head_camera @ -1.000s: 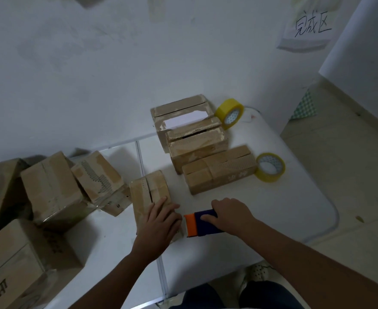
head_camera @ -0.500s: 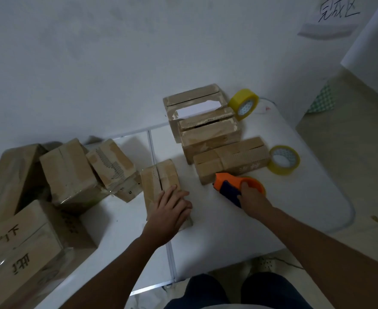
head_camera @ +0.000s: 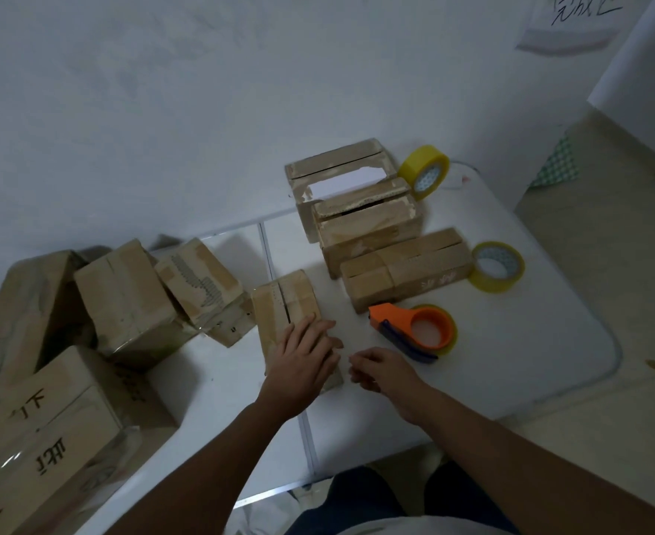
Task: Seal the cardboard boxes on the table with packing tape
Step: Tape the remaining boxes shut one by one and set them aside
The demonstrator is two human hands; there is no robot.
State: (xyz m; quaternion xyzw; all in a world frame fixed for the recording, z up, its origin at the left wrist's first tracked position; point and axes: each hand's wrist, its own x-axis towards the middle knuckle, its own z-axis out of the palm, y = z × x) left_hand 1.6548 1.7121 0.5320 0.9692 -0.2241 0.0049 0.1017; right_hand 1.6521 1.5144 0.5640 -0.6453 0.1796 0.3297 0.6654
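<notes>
At the lower left of the frame a heap of taped cartons [head_camera: 125,303] leans off the table's edge, apparently finished. Just right of them, at centre, the small box [head_camera: 285,303] lies on the white table [head_camera: 530,361] with its centre seam showing as a dark slit at the far end; the left hand [head_camera: 304,359] lies flat on its near end, fingers spread, pinning it down. Beside it the right hand [head_camera: 381,370] hovers at the box's near right corner, fingers loosely curled and holding nothing I can make out (a tape end there would be too faint to tell). Further right the orange tape dispenser [head_camera: 418,332] rests on the table, untouched, with a long box [head_camera: 405,270], two open boxes [head_camera: 356,202] and two yellow tape rolls [head_camera: 497,266] behind. I judge this box mid-sealing; next the right hand likely smooths the end or fetches the dispenser.
</notes>
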